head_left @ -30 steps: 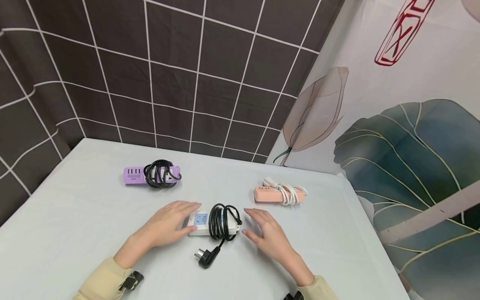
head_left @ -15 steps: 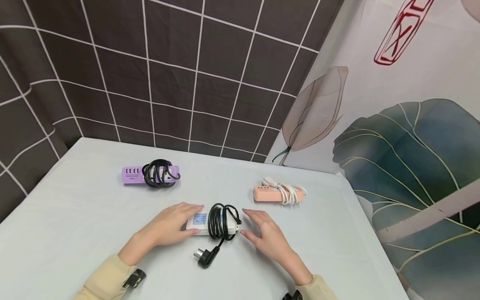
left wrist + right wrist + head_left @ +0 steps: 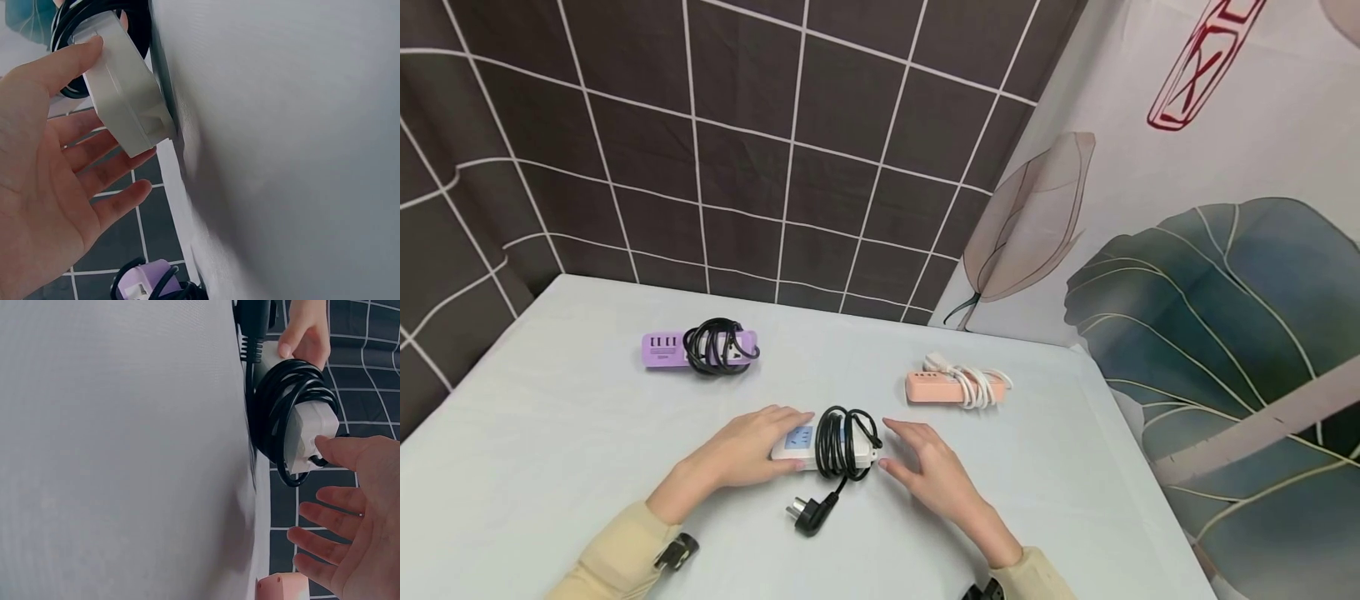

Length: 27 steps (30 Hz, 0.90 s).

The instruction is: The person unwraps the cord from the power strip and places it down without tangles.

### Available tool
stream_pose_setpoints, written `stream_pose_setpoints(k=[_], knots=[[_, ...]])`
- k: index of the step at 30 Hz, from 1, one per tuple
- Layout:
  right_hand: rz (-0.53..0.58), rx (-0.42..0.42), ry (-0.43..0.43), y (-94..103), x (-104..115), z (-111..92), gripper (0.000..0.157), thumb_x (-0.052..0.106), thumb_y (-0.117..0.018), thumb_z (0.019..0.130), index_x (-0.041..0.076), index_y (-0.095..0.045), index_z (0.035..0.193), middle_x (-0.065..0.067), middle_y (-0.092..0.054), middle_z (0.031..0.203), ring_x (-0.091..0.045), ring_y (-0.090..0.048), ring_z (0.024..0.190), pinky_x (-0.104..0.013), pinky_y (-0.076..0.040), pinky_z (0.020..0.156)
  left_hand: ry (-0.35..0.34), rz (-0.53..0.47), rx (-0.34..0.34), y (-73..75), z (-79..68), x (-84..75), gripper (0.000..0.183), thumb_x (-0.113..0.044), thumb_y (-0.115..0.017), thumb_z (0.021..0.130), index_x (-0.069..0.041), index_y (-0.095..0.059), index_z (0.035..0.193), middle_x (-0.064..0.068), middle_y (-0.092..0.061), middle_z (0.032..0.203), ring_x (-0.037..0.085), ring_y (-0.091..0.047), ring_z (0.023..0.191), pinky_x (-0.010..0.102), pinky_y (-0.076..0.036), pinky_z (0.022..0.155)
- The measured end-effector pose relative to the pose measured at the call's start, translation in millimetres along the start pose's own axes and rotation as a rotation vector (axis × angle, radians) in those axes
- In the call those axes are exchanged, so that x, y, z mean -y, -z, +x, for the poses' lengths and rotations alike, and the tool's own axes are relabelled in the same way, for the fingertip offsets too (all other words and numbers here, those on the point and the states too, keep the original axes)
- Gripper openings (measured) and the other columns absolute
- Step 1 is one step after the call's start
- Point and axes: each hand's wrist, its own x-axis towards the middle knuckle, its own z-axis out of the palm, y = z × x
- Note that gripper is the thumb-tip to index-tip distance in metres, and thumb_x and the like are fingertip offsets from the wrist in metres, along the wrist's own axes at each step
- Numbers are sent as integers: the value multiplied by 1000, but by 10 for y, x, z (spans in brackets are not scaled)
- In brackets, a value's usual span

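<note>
A white power strip with blue socket faces lies on the table, a black cord coiled round its right half. Its black plug rests on the table in front. My left hand spans the strip's left end, thumb along the near side and fingers at the far side; the left wrist view shows the thumb on the casing. Beside the right end is my right hand, fingers spread and holding nothing. In the right wrist view its thumb is at the strip's end; contact is unclear.
Behind to the left lies a purple power strip with a coiled black cord. A pink power strip wrapped in a white cord lies at the back right. Past the white table's far edge hangs a dark gridded cloth.
My left hand has moved slightly right, farther over the left end of the white power strip. My right hand has barely moved, and the strips stay put.
</note>
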Motion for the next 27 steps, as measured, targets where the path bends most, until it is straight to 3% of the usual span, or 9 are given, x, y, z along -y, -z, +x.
stream_pose_setpoints(k=[27], knots=[[55,44,-42,-30,29,-25,53,32,-70,85,17,-56,134,-6,-60,132,-23,-53,124,-45,-44,104,-30,3,-11,-39,123,2,70,-44,-74,77,-4,-55,131,9,-63,119,22,-59,104,37,-53,82]])
